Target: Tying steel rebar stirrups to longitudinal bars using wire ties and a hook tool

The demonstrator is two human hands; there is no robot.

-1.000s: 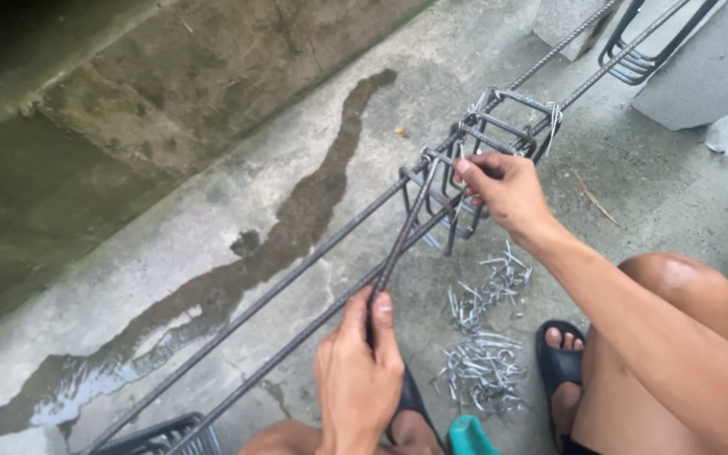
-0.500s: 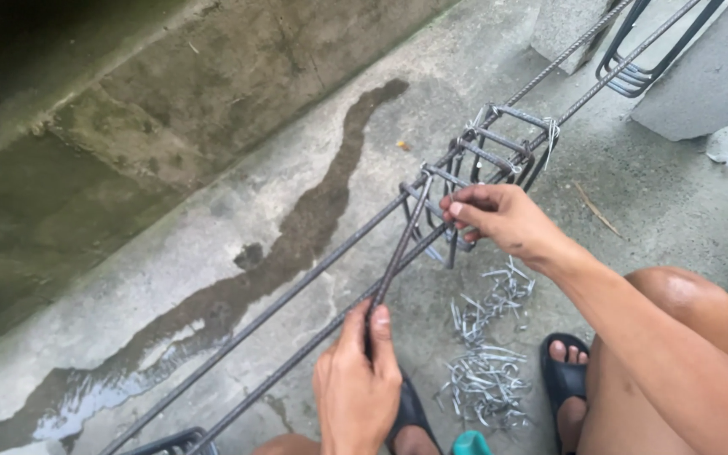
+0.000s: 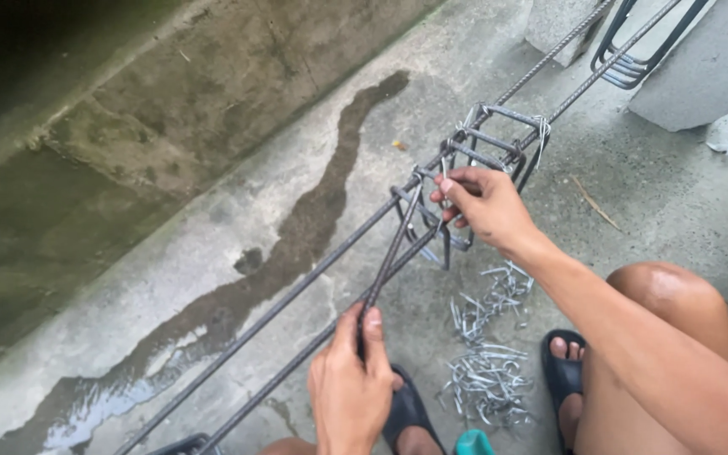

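Rebar work on wet concrete. Left hand (image 3: 351,392) near, low centre — thumb and fingers pinched tight on the near end of a loose stirrup (image 3: 391,251), tilted up and away to the cage. Right hand (image 3: 480,205) farther off, fingers curled shut on the stirrup's far end, right at the stirrup cluster (image 3: 486,150) tied on two long bars (image 3: 280,299). Tie wires (image 3: 484,354) heaped on the floor, near right, beside a black sandal (image 3: 559,364).

Two long rebars (image 3: 297,291) run diagonally above the floor, stirrups (image 3: 482,160) around them, wire ties (image 3: 486,371) beneath.
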